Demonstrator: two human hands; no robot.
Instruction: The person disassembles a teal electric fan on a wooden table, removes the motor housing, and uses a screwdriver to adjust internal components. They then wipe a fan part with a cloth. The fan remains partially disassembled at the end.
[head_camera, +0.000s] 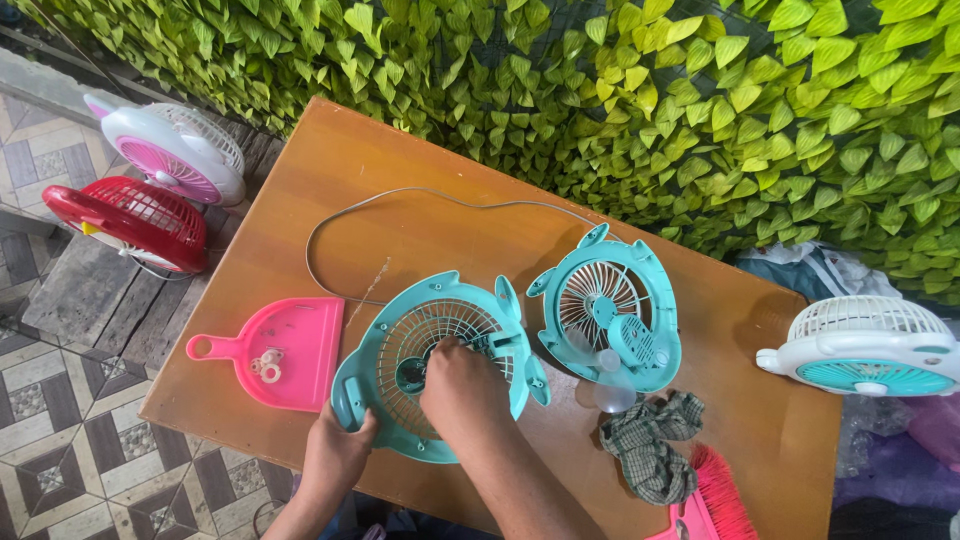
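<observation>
A brown wooden desk (400, 170) carries a teal fan grille (400, 385) near its front edge and a teal fan body (610, 310) just beside it, with a white cord (400, 195) looping behind. A pink dustpan (285, 350) holding small white rings (268, 365) lies at one end; a checked cloth (650, 445) and a pink brush (720, 495) lie at the other.

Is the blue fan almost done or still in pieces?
Still in pieces. The rear half with its cord lies apart on the table, and small white rings sit in the pink dustpan. The left hand steadies the teal grille while the right hand works at its centre. Both halves remain unjoined.
</observation>
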